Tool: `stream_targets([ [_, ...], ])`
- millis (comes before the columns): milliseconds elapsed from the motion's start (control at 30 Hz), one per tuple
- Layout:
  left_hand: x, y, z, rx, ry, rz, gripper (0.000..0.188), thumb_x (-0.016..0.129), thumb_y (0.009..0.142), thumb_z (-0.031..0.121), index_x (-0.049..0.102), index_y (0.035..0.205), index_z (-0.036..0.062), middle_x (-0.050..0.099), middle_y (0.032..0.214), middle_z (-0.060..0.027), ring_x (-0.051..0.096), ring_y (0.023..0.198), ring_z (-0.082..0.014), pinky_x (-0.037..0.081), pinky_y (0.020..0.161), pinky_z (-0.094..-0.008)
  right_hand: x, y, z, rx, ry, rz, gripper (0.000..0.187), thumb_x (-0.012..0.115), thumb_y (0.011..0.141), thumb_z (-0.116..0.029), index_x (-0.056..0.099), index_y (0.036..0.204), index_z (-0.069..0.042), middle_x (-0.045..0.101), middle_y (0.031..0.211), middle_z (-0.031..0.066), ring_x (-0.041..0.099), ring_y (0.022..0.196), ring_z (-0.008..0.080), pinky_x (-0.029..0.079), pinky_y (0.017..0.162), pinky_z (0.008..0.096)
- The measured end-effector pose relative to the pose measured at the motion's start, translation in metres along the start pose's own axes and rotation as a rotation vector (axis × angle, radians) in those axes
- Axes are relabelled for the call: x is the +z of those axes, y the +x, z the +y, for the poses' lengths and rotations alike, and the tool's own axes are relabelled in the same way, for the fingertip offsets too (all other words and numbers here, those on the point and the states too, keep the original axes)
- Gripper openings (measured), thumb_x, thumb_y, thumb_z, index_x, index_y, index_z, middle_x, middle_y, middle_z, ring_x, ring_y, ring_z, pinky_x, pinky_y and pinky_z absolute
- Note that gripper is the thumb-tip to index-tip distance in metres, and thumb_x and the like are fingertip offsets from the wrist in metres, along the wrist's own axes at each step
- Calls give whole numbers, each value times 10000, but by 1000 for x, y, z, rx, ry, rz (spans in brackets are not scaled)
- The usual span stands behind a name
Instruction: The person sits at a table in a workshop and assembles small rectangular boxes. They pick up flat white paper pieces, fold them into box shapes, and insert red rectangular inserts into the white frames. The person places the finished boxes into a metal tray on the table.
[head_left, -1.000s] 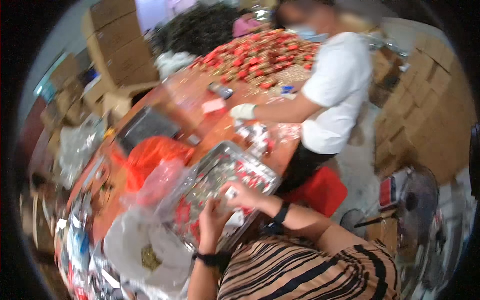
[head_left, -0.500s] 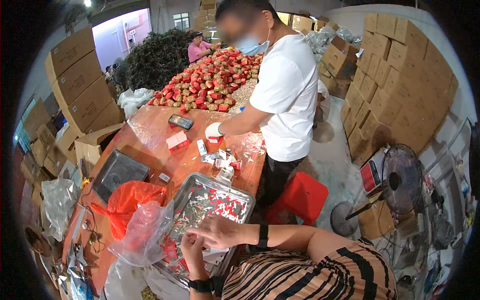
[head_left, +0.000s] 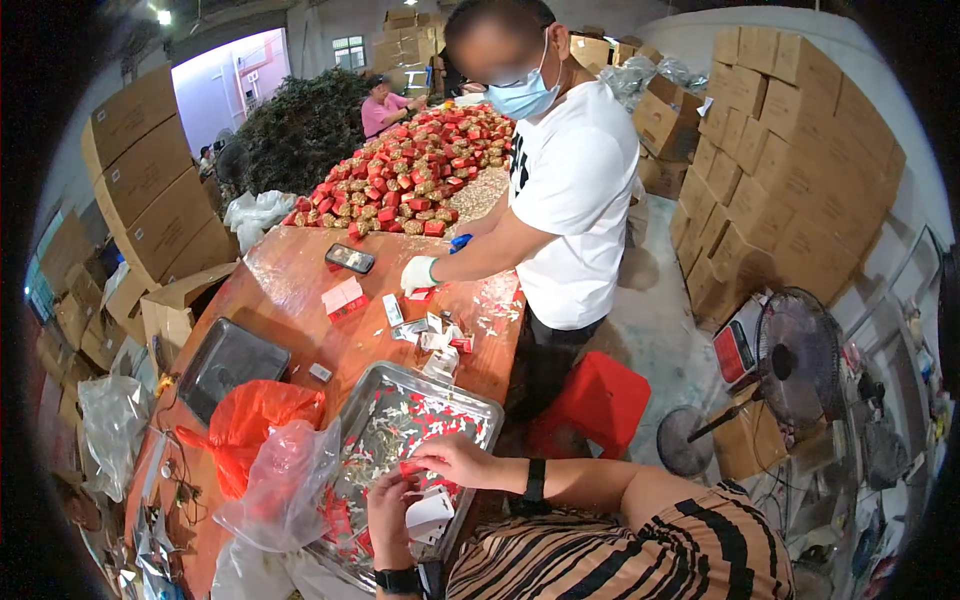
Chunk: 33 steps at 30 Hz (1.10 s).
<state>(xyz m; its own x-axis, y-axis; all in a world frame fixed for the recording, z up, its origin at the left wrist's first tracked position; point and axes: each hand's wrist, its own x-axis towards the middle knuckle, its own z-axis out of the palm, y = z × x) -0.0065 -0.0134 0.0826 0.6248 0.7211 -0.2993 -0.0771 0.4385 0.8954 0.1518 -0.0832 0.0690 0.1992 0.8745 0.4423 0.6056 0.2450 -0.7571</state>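
Over a metal tray (head_left: 495, 412) of small red and white paper pieces (head_left: 425, 418), both my hands are close together. My right hand (head_left: 458, 462) pinches a small red paper piece (head_left: 410, 467) between thumb and fingers. Just beneath it, my left hand (head_left: 388, 512) has its fingers curled together; what they hold, if anything, is too small to make out. A white folded card (head_left: 430, 514) lies by my left hand in the near part of the tray. Beside the tray's left edge sit a clear plastic bag (head_left: 285, 500) and a red plastic bag (head_left: 262, 415).
A co-worker in a white shirt (head_left: 580, 190) works across the table with a gloved hand (head_left: 418, 275) near small boxes (head_left: 440, 335). Red-and-gold packages (head_left: 400, 180) are heaped farther back. A black tray (head_left: 235, 365) lies left; a red stool (head_left: 600, 400) and a fan (head_left: 798, 350) stand right.
My right hand has turned from outstretched fingers to a pinch, with a red paper piece now showing. The white card by my left hand shows more. The co-worker's head has turned.
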Motion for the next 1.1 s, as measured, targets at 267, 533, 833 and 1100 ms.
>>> stream_targets([
  [267, -11, 12, -22, 515, 712, 71, 125, 647, 741, 65, 580, 672, -15, 559, 640, -8, 438, 535, -75, 345, 500, -229, -4, 3, 11, 289, 242, -229, 145, 638, 683, -69, 538, 759, 6, 551, 656, 75, 522, 626, 111, 419, 597, 286],
  [533, -4, 25, -39, 164, 511, 39, 149, 644, 766, 121, 608, 803, -19, 578, 700, -40, 510, 643, -96, 396, 547, -237, -5, -1, 59, 393, 412, -138, 249, 712, 691, -245, 622, 764, -24, 627, 689, 77, 563, 644, 92, 443, 561, 277],
  [833, -49, 6, -63, 221, 731, 112, 321, 682, 714, 126, 590, 1001, 15, 602, 862, -101, 570, 772, -188, 461, 700, -304, -95, 38, 224, 831, 336, 152, 156, 675, 715, -118, 589, 834, -66, 602, 717, 8, 568, 611, 112, 440, 546, 253],
  [1100, -36, -8, -67, 444, 1663, -42, 567, 724, 619, 239, 512, 1121, 85, 492, 1075, -98, 452, 1050, -282, 367, 869, -421, -94, 25, 294, 749, -464, 436, 482, 666, 647, -120, 503, 1093, -39, 526, 1087, 169, 472, 1045, 325, 381, 851, 420],
])
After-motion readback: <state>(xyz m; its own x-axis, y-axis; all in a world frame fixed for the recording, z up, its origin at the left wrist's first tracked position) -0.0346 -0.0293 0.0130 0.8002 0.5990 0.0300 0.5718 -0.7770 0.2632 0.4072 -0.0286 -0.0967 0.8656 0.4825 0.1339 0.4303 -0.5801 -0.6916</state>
